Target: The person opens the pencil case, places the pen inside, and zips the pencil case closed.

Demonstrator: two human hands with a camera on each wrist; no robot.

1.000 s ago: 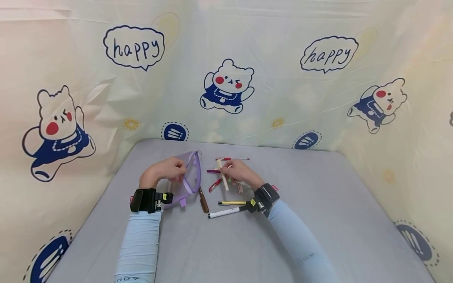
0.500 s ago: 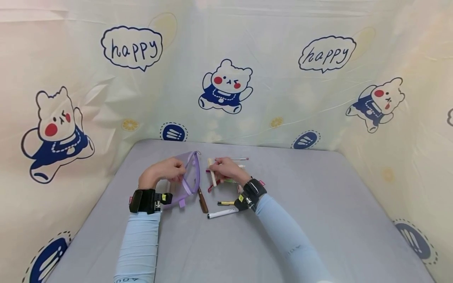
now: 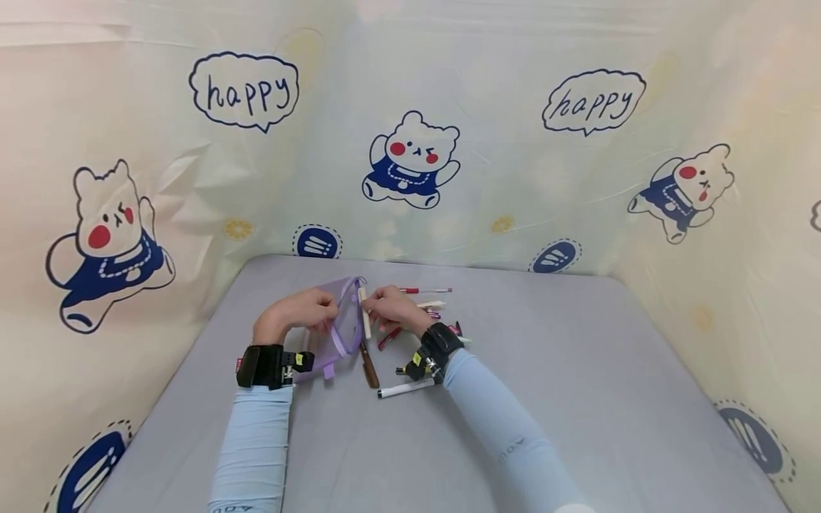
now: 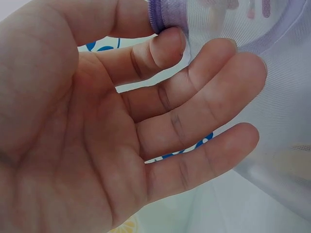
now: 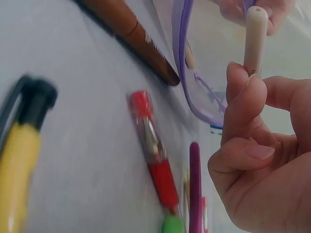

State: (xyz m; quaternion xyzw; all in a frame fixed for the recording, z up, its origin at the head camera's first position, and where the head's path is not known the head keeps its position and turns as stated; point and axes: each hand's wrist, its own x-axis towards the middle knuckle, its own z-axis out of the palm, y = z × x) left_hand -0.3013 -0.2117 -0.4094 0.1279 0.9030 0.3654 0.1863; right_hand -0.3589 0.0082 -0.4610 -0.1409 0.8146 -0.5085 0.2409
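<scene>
My left hand pinches the zipped edge of a purple mesh pencil pouch between thumb and index finger, its other fingers spread loosely in the left wrist view. The pouch mouth gapes to the right, and pale and coloured shapes show faintly through the mesh. At that mouth, my right hand pinches a cream-coloured pen upright between thumb and fingers. The pen's rounded end points up from the fingertips in the right wrist view, with its lower part hidden by the hand.
A brown pen lies against the pouch's lower corner. Under and beyond the right arm are a red pen, a purple pen, a yellow pen and a white marker. Another red-capped pen lies at the back.
My right hand has carried the cream pen leftward from above the pens to the pouch's mouth. The left hand and pouch stay nearly where they were.
</scene>
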